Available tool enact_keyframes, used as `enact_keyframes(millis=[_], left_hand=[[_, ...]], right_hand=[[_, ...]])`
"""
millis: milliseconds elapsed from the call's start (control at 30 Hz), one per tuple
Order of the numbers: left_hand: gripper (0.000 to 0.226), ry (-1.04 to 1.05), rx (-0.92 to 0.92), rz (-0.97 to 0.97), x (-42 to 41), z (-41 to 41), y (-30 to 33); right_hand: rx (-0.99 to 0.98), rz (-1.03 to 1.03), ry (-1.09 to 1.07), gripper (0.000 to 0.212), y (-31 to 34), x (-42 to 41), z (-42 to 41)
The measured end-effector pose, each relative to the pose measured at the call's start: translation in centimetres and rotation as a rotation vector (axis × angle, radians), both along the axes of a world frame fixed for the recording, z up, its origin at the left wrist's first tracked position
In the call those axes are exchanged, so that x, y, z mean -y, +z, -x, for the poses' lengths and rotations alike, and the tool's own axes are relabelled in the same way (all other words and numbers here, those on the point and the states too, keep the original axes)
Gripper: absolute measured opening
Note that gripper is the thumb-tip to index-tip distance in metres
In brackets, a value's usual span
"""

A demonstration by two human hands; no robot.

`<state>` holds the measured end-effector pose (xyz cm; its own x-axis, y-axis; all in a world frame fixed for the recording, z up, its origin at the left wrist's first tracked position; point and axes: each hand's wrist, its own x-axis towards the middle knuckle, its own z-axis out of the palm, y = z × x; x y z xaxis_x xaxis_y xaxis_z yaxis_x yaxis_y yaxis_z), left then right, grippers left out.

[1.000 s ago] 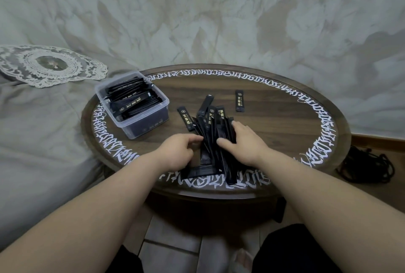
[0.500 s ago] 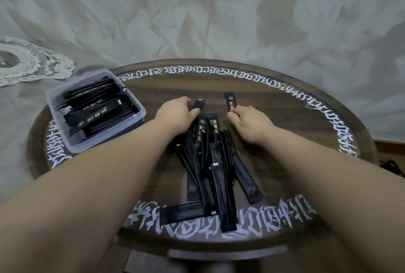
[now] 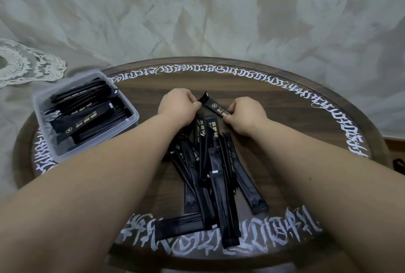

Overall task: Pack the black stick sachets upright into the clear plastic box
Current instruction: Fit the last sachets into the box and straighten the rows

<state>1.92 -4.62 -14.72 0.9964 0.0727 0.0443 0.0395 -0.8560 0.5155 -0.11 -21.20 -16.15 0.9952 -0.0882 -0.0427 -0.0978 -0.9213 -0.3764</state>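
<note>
Both hands were stretched out over the round wooden worktop [image 3: 285,102], which carried a ring of white script around its rim. The left hand [image 3: 177,106] had its fingers curled, pinching the far end of a black stick sachet [image 3: 215,107] that lay at a slant between the two hands; another sachet end stood up just beside its fingertips. The right hand [image 3: 245,115] was also curled, its fingertips gripping the near end of that same sachet, whose printed face looked upward. Just below the hands, toward the person, lay a loose pile of sachets [image 3: 210,169], most of them pointing roughly toward the person and overlapping one another, with one sachet lying crosswise at the near edge over the white lettering. At the left edge of the worktop sat the clear plastic box [image 3: 129,106], lid off, already holding many black sachets; those inside leaned over or lay flat rather than standing straight, one with gold print facing up on top. Behind the worktop stretched a pale crumpled cloth [image 3: 219,20], and a white lace doily [image 3: 28,64] lay on it at the far left.
</note>
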Motion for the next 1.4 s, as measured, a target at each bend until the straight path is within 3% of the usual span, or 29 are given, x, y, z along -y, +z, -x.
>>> enact_keyframes(millis=[167,233,300,400,567,633,733,800,900,1000,1067,1167,1300,1400], left_hand=[[0.010,0.090,0.226,0.166,-0.9,1.8,2.5],[0.011,0.099,0.245,0.171,-1.5,3.4,3.6],[0.016,0.115,0.199,0.167,-2.3,5.4,3.9],[0.026,0.123,0.036,0.205,-3.1,8.5,2.9],[0.031,0.023,-0.219,0.255,-2.9,12.6,1.3],[0.026,0.001,-0.186,0.152,-3.2,13.2,1.3],[0.037,-0.098,-0.155,-0.013,-4.3,14.6,2.4],[0.050,-0.263,-0.292,-0.068,-5.1,16.1,3.1],[0.063,-0.435,-0.429,-0.355,-5.9,17.8,2.8],[0.046,-0.449,-0.377,-0.372,-6.1,18.1,1.8],[0.027,-0.473,-0.288,-0.351,-5.9,18.2,1.5],[0.024,-0.470,-0.140,-0.325,-5.2,18.1,0.8],[0.030,-0.366,-0.008,-0.166,-4.1,18.1,-0.6],[0.056,-0.311,0.113,-0.222,-4.6,17.7,-1.1]], right_hand=[[-0.045,0.029,-0.005,0.017,-0.2,-0.1,0.5],[-0.029,0.040,-0.011,0.028,-0.1,0.1,1.3],[-0.021,0.033,-0.028,0.037,0.1,0.4,2.4],[-0.011,0.125,0.017,0.029,0.2,0.7,4.1],[0.039,0.197,0.062,0.032,0.3,0.8,7.8],[0.027,0.198,0.083,0.033,0.4,1.2,8.9],[0.007,0.148,0.111,0.032,0.7,1.6,10.5],[0.015,0.066,0.106,0.036,1.0,1.5,11.7],[-0.052,0.018,0.103,0.063,1.4,0.6,13.7],[-0.176,0.066,0.103,0.096,2.0,-0.7,15.7],[-0.229,0.125,0.094,0.108,2.3,-1.6,16.8],[-0.257,0.170,0.094,0.119,2.3,-2.6,17.5],[-0.244,0.183,0.138,0.122,1.6,-3.3,17.4],[-0.209,0.172,0.179,0.100,1.4,-3.2,17.0]])
